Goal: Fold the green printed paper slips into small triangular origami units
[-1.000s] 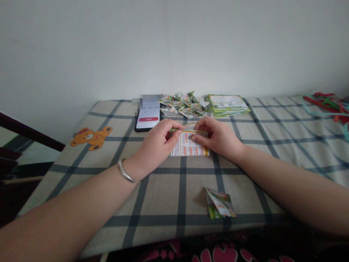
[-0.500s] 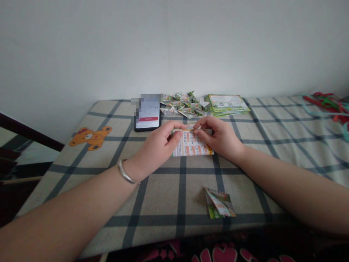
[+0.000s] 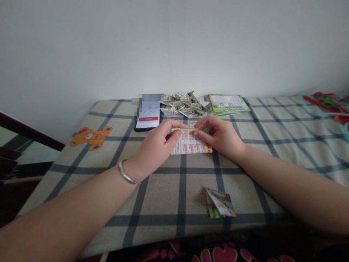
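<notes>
Between both hands is a printed leaflet [image 3: 191,144], folded along its far edge, with white, orange and green print. My left hand [image 3: 163,140] pinches its upper left part, thumb on the near face and fingers behind. On the upper right, my right hand [image 3: 219,134] grips the same leaflet between thumb and fingertips. Closer to me, a small folded paper piece [image 3: 220,203] rests on the checked tablecloth [image 3: 160,198], apart from both hands. Beyond the hands lie several folded paper pieces [image 3: 185,104] in a cluster.
A phone [image 3: 148,118] with a lit screen lies left of the cluster. To its right is a stack of flat leaflets [image 3: 227,104]. Red, green and pale blue ribbons [image 3: 324,103] lie at far right. An orange bear picture [image 3: 91,138] is at left. The wall [image 3: 174,47] rises behind.
The leaflet has shifted slightly up and left, and its far edge now shows more of the fold. Both hands keep their hold and have barely moved.
</notes>
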